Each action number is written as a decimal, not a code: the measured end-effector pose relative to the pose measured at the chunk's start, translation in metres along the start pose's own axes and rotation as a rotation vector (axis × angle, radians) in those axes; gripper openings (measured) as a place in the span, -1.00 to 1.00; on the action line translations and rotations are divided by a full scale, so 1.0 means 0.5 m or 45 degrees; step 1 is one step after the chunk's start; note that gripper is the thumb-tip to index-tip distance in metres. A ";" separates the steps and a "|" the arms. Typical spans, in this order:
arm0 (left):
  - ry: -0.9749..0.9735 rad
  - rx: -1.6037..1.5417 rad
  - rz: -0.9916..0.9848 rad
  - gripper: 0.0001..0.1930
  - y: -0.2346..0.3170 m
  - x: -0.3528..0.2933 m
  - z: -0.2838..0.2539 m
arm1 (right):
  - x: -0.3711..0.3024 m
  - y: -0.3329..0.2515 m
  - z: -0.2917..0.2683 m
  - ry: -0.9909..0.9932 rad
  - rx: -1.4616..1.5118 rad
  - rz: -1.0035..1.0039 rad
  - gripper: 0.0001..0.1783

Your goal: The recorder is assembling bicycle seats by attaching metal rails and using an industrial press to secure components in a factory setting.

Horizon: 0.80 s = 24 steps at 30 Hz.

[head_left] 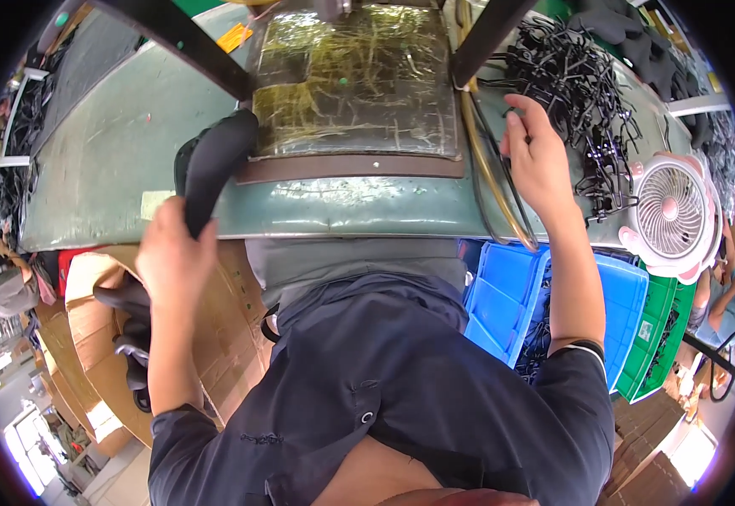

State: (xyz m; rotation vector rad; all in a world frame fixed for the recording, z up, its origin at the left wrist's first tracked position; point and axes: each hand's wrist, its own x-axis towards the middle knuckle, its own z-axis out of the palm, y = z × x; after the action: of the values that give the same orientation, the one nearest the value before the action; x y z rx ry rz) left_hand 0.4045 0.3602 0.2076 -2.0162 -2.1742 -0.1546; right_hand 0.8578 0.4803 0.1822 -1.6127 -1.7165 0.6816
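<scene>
My left hand (175, 253) is closed round the narrow end of a black padded bicycle saddle (216, 160). The saddle stands tilted over the front of the bench, its wide end up against the left side of the framed plate. My right hand (540, 160) is raised over the bench, right of the plate, beside a heap of thin black bent pieces (574, 84). Its thumb and index finger are curled toward each other with a small dark bit between them, too small to name.
Between dark posts lies a plate (355, 84) covered in shiny yellowish tape. Tubes (490, 169) run along its right side. A pink-white fan (670, 202) stands at right. Blue (507, 291) and green bins (650, 337) sit below; a cardboard box (97, 312) holds more black saddles at left.
</scene>
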 end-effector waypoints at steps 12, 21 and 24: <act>0.042 -0.372 1.165 -0.25 0.094 0.276 0.016 | 0.027 0.017 0.014 -0.098 -0.742 -0.265 -0.29; -0.292 -0.698 1.038 0.05 0.015 0.313 0.103 | -0.095 0.065 -0.035 -0.024 -0.478 0.054 -0.32; -0.149 -0.688 0.970 -0.14 0.044 0.294 0.112 | -0.094 0.136 -0.025 0.154 -0.412 0.015 -0.54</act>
State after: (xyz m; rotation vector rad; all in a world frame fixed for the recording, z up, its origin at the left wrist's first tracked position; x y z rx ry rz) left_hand 0.4133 0.5166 0.1807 -3.0554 -1.3412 -0.5673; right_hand 0.9108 0.4393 0.1325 -1.8415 -1.7961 0.3134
